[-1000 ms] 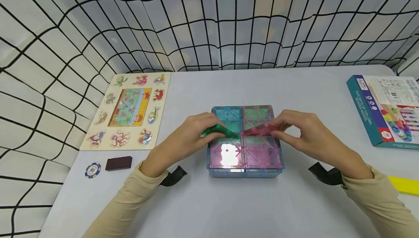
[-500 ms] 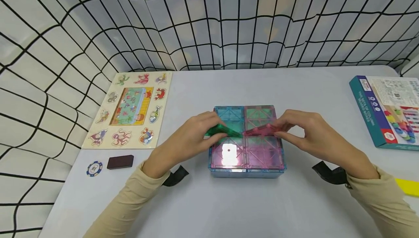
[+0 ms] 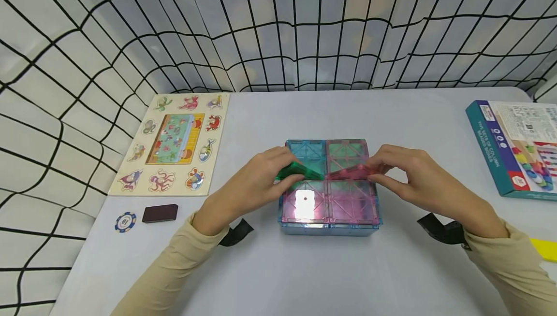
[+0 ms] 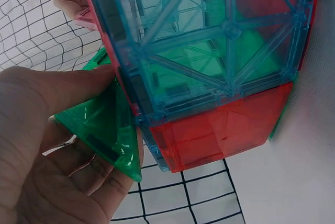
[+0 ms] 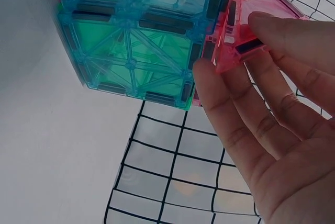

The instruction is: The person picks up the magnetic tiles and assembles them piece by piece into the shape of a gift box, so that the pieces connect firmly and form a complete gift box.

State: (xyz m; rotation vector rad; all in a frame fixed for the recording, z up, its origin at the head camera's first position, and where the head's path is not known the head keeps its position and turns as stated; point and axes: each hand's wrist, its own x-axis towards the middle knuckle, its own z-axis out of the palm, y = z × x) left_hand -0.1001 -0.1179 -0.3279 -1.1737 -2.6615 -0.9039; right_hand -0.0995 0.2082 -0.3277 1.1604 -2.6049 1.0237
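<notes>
A box built of translucent magnetic tiles [image 3: 351, 206] stands mid-table, with pink, blue and green squares on its top. My left hand [image 3: 261, 176] pinches a green triangular magnetic tile [image 4: 99, 132] between thumb and fingers, tilted over the left of the box top. From the other side, my right hand [image 3: 406, 176] pinches a pink triangular magnetic tile [image 5: 272, 1], also slanted. The inner tips of the two triangles meet near the centre of the top in the head view. Red and blue side tiles of the box show in the left wrist view.
At the left lies a sea-animal puzzle board [image 3: 217, 171]. In front of it are a poker chip [image 3: 125, 222] and a dark brown block [image 3: 160, 213]. A board-blocks game box [image 3: 491, 154] lies at right, a yellow object [image 3: 544, 249] near the right sleeve. Black netting surrounds the table.
The head view has shifted a little, so the scene sits slightly further right. Both hands keep their pinch on the triangles, in nearly the same place over the box.
</notes>
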